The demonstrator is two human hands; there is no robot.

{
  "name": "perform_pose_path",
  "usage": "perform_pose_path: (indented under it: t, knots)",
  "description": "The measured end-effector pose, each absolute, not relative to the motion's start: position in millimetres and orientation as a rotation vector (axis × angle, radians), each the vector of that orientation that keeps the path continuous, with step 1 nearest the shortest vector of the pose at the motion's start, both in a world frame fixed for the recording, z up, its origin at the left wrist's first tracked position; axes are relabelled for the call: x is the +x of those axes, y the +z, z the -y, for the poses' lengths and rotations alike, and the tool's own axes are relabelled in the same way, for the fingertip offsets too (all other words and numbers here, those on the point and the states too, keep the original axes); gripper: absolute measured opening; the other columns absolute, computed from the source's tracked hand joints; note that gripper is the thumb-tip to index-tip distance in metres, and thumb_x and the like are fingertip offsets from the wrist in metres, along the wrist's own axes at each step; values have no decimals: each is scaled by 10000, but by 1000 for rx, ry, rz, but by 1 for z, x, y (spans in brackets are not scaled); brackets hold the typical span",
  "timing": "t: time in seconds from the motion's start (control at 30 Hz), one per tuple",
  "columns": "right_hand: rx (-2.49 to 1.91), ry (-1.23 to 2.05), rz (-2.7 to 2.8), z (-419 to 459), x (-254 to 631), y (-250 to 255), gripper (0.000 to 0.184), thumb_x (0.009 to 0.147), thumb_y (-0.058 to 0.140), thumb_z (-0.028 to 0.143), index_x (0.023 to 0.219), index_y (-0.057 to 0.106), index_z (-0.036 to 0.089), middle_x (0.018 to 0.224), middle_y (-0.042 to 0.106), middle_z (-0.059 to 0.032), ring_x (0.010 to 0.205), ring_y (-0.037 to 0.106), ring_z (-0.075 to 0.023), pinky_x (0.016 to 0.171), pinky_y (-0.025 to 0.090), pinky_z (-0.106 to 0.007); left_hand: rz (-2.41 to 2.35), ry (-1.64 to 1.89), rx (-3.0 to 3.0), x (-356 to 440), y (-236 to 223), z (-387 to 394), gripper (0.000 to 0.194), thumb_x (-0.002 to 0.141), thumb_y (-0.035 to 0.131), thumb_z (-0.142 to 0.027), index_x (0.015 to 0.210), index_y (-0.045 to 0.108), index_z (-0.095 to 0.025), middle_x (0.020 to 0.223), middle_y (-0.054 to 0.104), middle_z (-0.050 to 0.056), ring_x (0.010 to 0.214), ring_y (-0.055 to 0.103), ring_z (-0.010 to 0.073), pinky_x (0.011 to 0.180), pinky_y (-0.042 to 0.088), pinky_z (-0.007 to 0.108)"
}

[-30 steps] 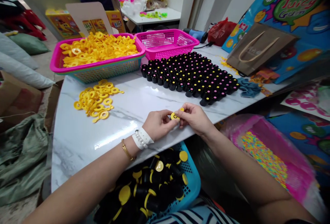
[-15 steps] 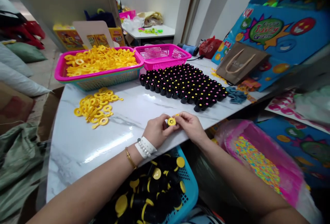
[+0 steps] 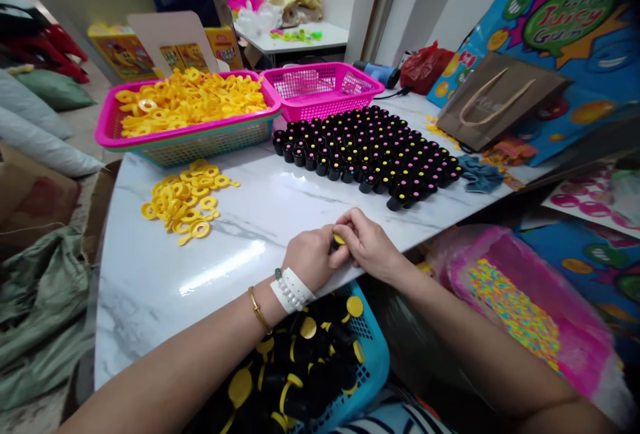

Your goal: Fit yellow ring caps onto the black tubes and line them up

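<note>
White tabletop (image 3: 235, 221), grey-veined, glossy. Head view, contents as follows:

- L hand (image 3: 313, 261): fingers curled round sm. black-&-yellow pc. (image 3: 339, 239), over front edge; white wristband (image 3: 299, 287) & gold bangle (image 3: 259, 311) on arm.
- R hand (image 3: 373, 247): thumb & fingers narrow, pinching same pc. from other side; pc. mostly hidden betw. hands.
- Black cups (image 3: 360, 147), pink or yellow dot ea., standing in rows, beyond hands.
- Yellow rings (image 3: 183, 197), tabbed, loose heap, L side.
- Pink basket (image 3: 200, 129), back L, heaped w/ more yellow rings.
- 2nd pink basket (image 3: 325, 109), just beside it.
- Blue basket (image 3: 379, 367), below front edge: black pcs. w/ yellow caps (image 3: 240, 387), jumbled.
- Brown paper bag (image 3: 500, 104), tilted, nr. blue "Juicy Gum" packaging (image 3: 575, 11), far R.
- Pink tub (image 3: 575, 334), low R, w/ multicol. bits (image 3: 515, 317).
</note>
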State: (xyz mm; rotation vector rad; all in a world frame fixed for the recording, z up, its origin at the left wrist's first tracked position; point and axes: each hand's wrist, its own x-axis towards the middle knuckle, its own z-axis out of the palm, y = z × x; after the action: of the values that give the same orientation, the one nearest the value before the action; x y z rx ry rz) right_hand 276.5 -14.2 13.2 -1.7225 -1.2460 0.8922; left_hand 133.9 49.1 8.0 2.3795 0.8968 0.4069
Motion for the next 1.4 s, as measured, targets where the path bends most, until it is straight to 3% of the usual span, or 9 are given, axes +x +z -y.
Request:
perform_pose_path:
  t: [0.13, 0.23, 0.43, 0.6, 0.7, 0.8, 0.97, 1.2, 1.4]
  knots:
    - [-1559, 969, 1356, 29, 282, 11, 314, 923, 490, 467, 1104, 573, 224, 758, 611, 9, 545, 576, -117, 487, 439, -217, -747, 385, 2387, 126, 8, -57, 314, 844, 589, -450, 919, 661, -154, 598, 611, 5, 530, 529, 130, 525, 326, 232]
    - [-1508, 851, 1483, 50, 279, 14, 262, 830, 655, 403, 991, 636, 197, 838, 606, -19, 689, 559, -134, 609, 461, -237, -420, 261, 2430, 116, 16, -61, 352, 809, 635, -521, 809, 664, -170, 553, 578, -15, 487, 489, 105, 496, 297, 220]
    - [-1566, 818, 1369, 105, 230, 0, 108, 781, 681, 274, 757, 604, 202, 700, 557, 13, 540, 495, -106, 490, 392, -227, 83, -116, 2480, 103, 34, -51, 374, 767, 690, -542, 621, 645, -201, 537, 598, -12, 488, 518, 96, 475, 271, 219]
    - [-1574, 703, 1274, 111, 256, -3, 161, 842, 631, 343, 766, 649, 202, 698, 630, -23, 568, 582, -137, 520, 442, -243, -70, -252, 2204, 110, 37, -57, 348, 721, 738, -517, 837, 707, -190, 628, 659, -2, 528, 558, 103, 490, 361, 184]
    - [-1652, 526, 825, 95, 318, 1, 227, 880, 566, 411, 871, 621, 191, 605, 626, -2, 405, 514, -110, 421, 396, -231, -431, 5, 2174, 134, 32, -66, 299, 809, 650, -457, 870, 690, -168, 645, 660, 1, 540, 562, 113, 510, 394, 197]
    - [-1684, 375, 618, 77, 382, 2, 273, 812, 618, 417, 937, 601, 175, 650, 661, -9, 408, 555, -114, 426, 417, -227, -689, 248, 2188, 171, 27, -71, 266, 815, 628, -409, 915, 666, -165, 691, 675, 5, 539, 584, 126, 545, 436, 226]
    - [-1782, 368, 608, 55, 438, -6, 286, 721, 586, 227, 997, 580, 152, 745, 701, -37, 424, 562, -100, 444, 448, -224, -777, 342, 2141, 235, 24, -66, 359, 796, 667, -363, 1079, 627, -146, 810, 721, 21, 527, 618, 131, 614, 489, 264]
    - [-1907, 481, 881, 45, 433, -7, 451, 658, 552, 115, 1099, 630, 168, 657, 678, 11, 461, 549, -113, 471, 419, -219, -843, 319, 2154, 268, 21, -57, 442, 789, 689, -332, 1163, 603, -113, 674, 702, 3, 606, 662, 168, 683, 497, 274]
    - [-1909, 546, 1105, 43, 428, 4, 561, 616, 633, 114, 1170, 581, 180, 1078, 683, -49, 619, 596, -102, 579, 458, -223, -926, 357, 2197, 267, 14, -57, 586, 729, 743, -398, 1203, 568, -103, 692, 685, 17, 693, 669, 202, 653, 470, 280]
